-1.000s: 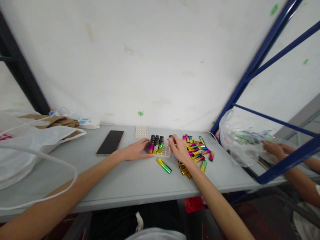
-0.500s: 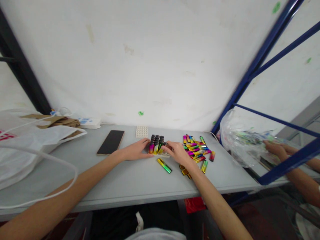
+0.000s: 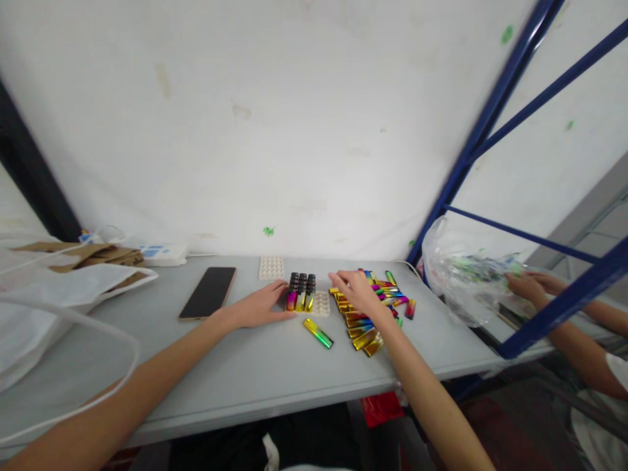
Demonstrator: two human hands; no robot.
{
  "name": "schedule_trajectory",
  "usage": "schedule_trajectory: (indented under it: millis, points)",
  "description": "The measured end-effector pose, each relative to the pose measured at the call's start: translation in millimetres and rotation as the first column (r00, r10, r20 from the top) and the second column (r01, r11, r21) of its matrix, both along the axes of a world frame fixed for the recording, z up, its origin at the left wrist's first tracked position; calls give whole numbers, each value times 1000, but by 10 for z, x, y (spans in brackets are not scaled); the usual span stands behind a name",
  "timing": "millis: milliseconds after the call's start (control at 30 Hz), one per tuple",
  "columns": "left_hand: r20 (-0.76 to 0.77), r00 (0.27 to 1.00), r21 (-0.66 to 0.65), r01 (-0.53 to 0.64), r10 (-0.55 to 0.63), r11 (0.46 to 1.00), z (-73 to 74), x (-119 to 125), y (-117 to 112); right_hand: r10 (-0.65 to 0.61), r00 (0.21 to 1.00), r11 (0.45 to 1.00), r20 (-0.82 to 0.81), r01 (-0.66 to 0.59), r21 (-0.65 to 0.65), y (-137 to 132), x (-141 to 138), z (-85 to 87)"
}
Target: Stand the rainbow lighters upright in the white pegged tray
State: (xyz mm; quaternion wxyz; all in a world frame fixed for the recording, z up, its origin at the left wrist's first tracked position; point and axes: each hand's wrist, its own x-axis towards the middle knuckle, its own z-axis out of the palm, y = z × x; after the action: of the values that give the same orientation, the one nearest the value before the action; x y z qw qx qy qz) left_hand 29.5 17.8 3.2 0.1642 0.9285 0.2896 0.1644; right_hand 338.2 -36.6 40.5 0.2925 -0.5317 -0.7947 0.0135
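A block of black-topped, shiny metallic lighters (image 3: 301,294) stands upright in a pale tray with round holes (image 3: 322,303). My left hand (image 3: 260,304) holds the left side of this block, thumb at the front and fingers behind. Just right of the tray, my right hand (image 3: 357,289) hovers over or touches a heap of rainbow-coloured lighters (image 3: 360,325), its fingers apart and nothing visible in them. Part of the heap is hidden beneath that hand. In front of the tray lies a single yellow-green lighter (image 3: 318,333).
Another pale tray (image 3: 271,267) lies near the wall, and a phone (image 3: 208,293) left of it. White bags (image 3: 73,307) and a white box (image 3: 164,254) occupy the left. A blue metal frame (image 3: 454,176) stands right, beside a clear plastic bag (image 3: 454,275) and another person's hands (image 3: 527,286).
My right hand has drawn back from the upright lighters to the heap on the right, uncovering the tray's right-hand holes. The left hand stays at the block. The view has shifted slightly.
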Motion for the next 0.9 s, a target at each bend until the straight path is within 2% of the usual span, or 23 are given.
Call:
schedule_trajectory:
  millis: [100, 200, 267, 333, 467, 667, 900]
  points:
    - [-15, 1000, -10, -2, 2, 1000, 0, -1, 7, -249, 963, 968, 100, 251, -3, 277, 325, 141]
    - [-9, 1000, -16, -9, 9, 1000, -9, -2, 13, -509, 827, 842, 239, 536, -60, 502, 529, 116]
    - [-9, 1000, -19, -19, 19, 1000, -16, -3, 17, -567, 759, 766, 319, 629, -134, 577, 583, 4]
    - [-13, 1000, -11, -23, 23, 1000, -25, -5, 22, -555, 759, 750, 340, 634, -188, 607, 598, -125]
    - [1, 1000, 4, -21, 21, 1000, -35, -16, 28, -473, 829, 804, 299, 545, -240, 635, 626, -263]
    - [-1, 999, -11, -34, 34, 999, -16, -23, 24, -397, 886, 854, 240, 453, -257, 638, 652, -248]
    - [33, 998, -16, -59, 59, 998, 17, -16, 19, -372, 899, 872, 231, 424, -244, 572, 594, -248]
